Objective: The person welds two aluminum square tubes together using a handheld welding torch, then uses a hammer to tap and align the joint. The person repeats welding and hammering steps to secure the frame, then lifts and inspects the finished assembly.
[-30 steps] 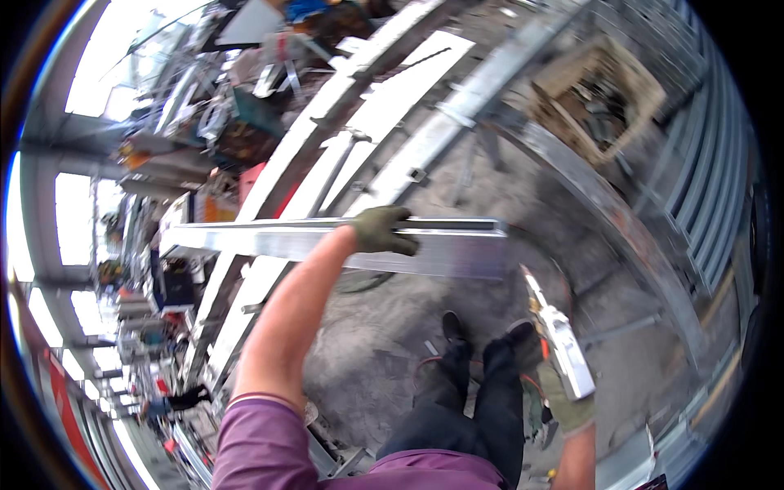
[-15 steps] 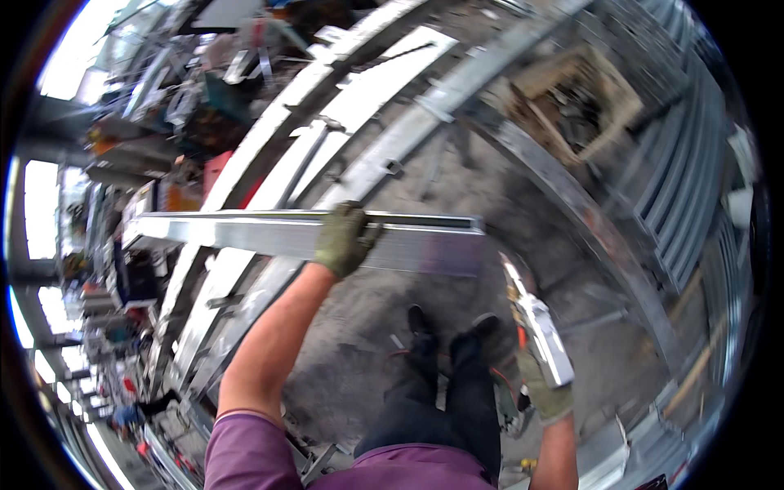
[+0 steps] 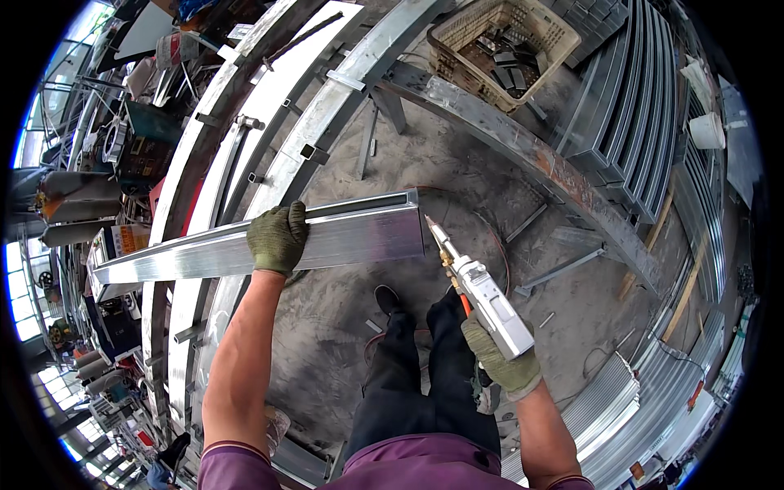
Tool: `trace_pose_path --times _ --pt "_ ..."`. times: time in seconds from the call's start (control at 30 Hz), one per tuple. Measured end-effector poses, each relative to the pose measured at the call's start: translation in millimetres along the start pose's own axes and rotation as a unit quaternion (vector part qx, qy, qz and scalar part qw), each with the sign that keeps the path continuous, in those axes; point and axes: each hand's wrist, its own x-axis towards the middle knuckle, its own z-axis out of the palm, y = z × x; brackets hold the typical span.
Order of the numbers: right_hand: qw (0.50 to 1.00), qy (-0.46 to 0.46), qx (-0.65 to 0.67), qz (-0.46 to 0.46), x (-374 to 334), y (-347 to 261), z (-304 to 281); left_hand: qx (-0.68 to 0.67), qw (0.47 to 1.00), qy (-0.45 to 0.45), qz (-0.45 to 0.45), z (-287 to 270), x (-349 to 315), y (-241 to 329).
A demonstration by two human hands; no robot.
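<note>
My left hand (image 3: pixel 278 238), in an olive-green work glove, is closed over the top edge of a long shiny metal channel (image 3: pixel 359 234). The channel lies across the rails at the left, and its near end sticks out over the floor. In my right hand (image 3: pixel 503 361), gloved the same way, is a silver-white handheld welding gun (image 3: pixel 492 306). Its narrow coppery nozzle points up and left, a short gap away from the channel's right end. Brass fittings and an orange part show along the gun's left side. My right fingers are partly hidden beneath the gun's body.
Long metal rails (image 3: pixel 359 72) run along the left on a frame. A rusty-marked beam (image 3: pixel 523 155) crosses to the right. Beyond it stands a beige plastic crate (image 3: pixel 563 41) holding dark pieces. Stacked grey metal profiles (image 3: pixel 608 139) lie at right. Hoses trail on the concrete floor (image 3: pixel 327 351).
My right hand has raised the welding gun up and left, toward the channel's end. The channel, still in my left hand, sits farther left and tilts more in the picture. My view has shifted.
</note>
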Motion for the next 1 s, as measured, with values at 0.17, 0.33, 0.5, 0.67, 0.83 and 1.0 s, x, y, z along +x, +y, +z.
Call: trace_pose_path --times 0.17,0.33,0.5,0.67,0.83,1.0 --pt "0.997 0.017 -0.029 -0.071 0.2 7.3 8.7 -0.002 1.0 -0.008 -0.023 -2.2 4.2 5.7" --pt "1.0 -0.001 -0.006 -0.014 -0.5 18.0 10.9 0.013 0.998 -0.035 -0.042 -4.5 4.9 8.7" --pt "0.988 0.036 -0.073 -0.129 13.7 4.4 13.1 0.013 0.999 -0.019 -0.025 -3.6 3.6 7.3" --pt "0.989 0.039 -0.066 -0.125 13.0 10.6 18.5 0.022 0.999 -0.018 -0.02 -2.4 3.5 5.5" --pt "0.978 0.056 -0.108 -0.167 15.5 16.0 22.7 0.019 1.0 -0.012 -0.016 0.0 3.9 3.4" --pt "0.994 0.054 -0.03 -0.09 11.5 12.4 25.8 0.02 1.0 0.012 -0.002 4.9 5.0 1.9"
